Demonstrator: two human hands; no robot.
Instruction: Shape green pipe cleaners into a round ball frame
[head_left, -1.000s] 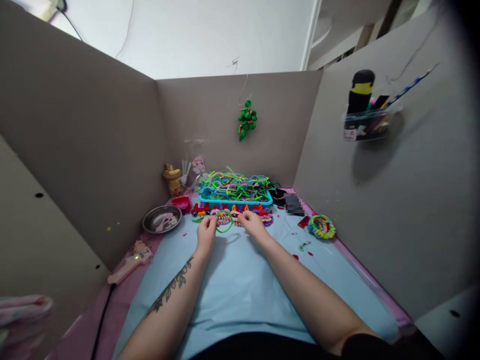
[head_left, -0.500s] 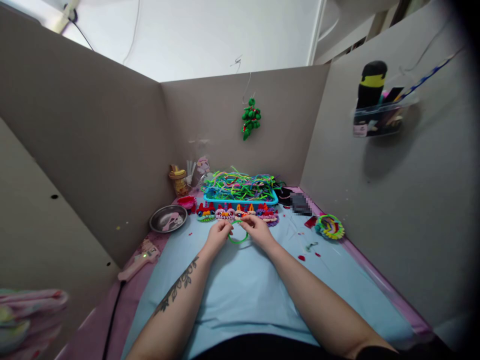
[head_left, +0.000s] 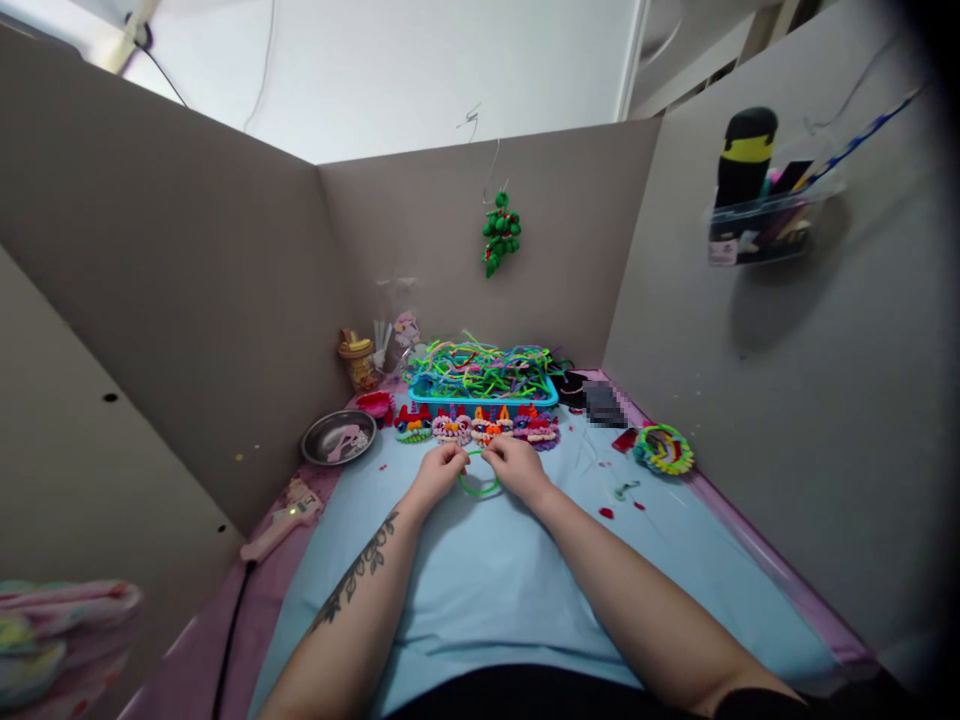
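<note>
Closer together now, the left hand (head_left: 437,474) and right hand (head_left: 519,470) pinch a thin, green, fuzzy-looking loop (head_left: 478,493), undecorated, lower-middle of frame; four multicoloured, tufted, plush-looking figures (head_left: 491,426) just above seem finished.

No lettering can be read; the clear holder's (head_left: 769,245) label (head_left: 723,252) is too small.

left hand (head_left: 441,470) and right hand (head_left: 517,467) pinch close together, both forearms reaching forward.

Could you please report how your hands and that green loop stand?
Left hand and right hand both pinching. Green loop held between them. Nothing visibly blocking; animal-head crafts just beyond.
</note>
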